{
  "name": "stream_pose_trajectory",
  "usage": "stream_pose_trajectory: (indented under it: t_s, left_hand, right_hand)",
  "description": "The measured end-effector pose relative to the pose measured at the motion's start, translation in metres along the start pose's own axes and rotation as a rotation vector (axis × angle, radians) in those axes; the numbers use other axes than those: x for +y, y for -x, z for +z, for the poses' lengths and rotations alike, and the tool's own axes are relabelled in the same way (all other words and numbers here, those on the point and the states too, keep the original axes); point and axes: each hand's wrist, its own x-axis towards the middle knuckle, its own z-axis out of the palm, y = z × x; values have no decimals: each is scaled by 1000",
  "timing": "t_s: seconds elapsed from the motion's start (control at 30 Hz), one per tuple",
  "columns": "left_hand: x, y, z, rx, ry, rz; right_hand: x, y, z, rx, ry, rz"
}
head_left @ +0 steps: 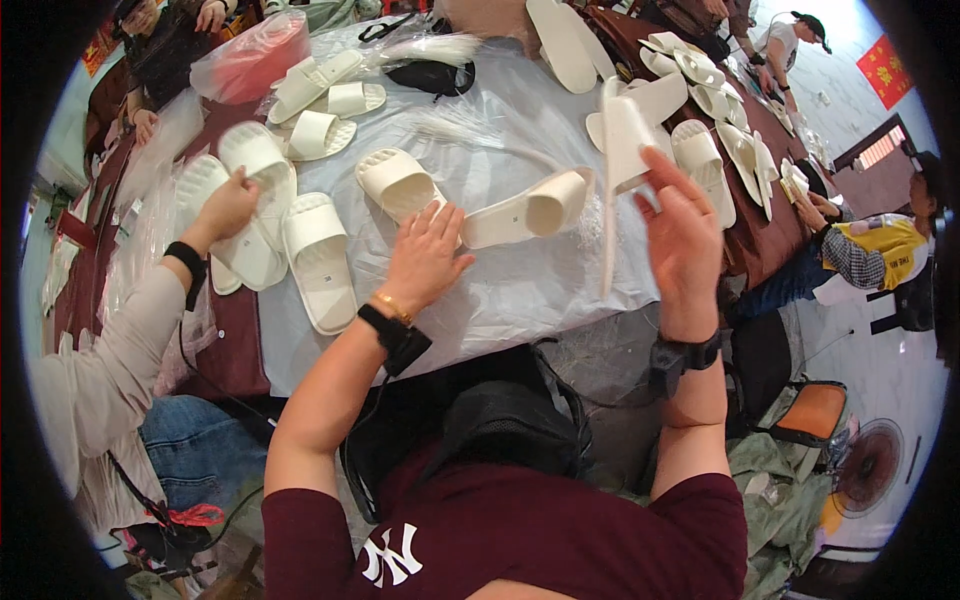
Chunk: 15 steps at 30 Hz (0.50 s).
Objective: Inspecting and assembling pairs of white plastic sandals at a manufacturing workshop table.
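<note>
Plastic-covered table (520, 290), right hand (685, 240) holding slipper (625, 150)

Open plastic sheet (520, 290) is left between the hands, near the desk (235, 350) edge. Passage is blocked ahead by a tipped slipper (530, 208), leftward by a co-worker's arm (150, 320) and slipper stack (255, 215).

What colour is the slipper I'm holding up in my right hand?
Cream white all over; the slipper in your right hand shows best in the head view.

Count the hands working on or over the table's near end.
3: the person's left hand on a slipper, their right hand holding up another slipper, a co-worker's hand at left. Others farther off may be hidden.
</note>
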Motion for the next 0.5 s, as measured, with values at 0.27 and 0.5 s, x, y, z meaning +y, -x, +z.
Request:
stream_pose_trajectory:
  t_s: [0.27, 0.5]
  left_hand:
    - [-33, -8, -9, -351, -231, -6]
    - [-87, 38, -25, -146, -241, -37]
  right_hand:
    - [28, 20, 36, -131, 101, 77]
    - [42, 19, 65, -232, 59, 78]
